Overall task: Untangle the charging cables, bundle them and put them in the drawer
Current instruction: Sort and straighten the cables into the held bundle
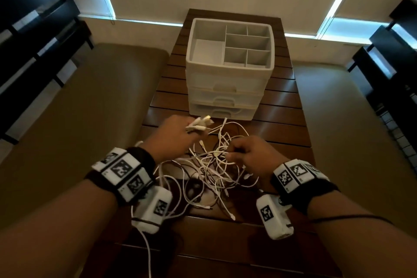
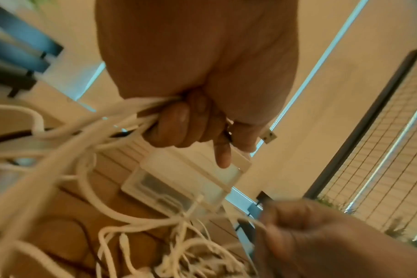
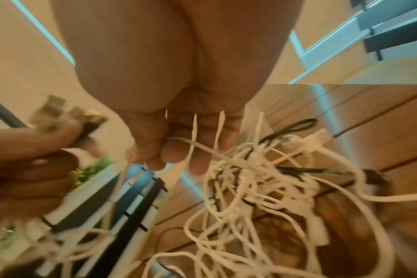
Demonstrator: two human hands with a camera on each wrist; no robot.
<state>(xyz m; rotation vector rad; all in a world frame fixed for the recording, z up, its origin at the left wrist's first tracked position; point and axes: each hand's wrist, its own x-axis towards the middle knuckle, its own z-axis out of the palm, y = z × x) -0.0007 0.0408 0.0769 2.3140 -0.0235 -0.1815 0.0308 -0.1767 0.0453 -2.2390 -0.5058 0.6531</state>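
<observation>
A tangle of white charging cables (image 1: 209,171) with a few black ones lies on the dark slatted table (image 1: 282,128), partly lifted. My left hand (image 1: 178,133) grips a bunch of cable ends, their plugs (image 1: 200,123) sticking out past the fingers; the left wrist view shows the fingers (image 2: 176,129) curled round several white strands (image 2: 122,112). My right hand (image 1: 248,153) pinches a thin white strand (image 3: 202,148) at the tangle's right side. The white drawer unit (image 1: 228,88) stands behind, its three drawers closed.
The unit's top is an open divided tray (image 1: 230,45). Tan cushioned benches (image 1: 90,108) flank the table on both sides. Dark shelving (image 1: 33,29) stands at far left and right. Black sensor cables run from my wrist cameras.
</observation>
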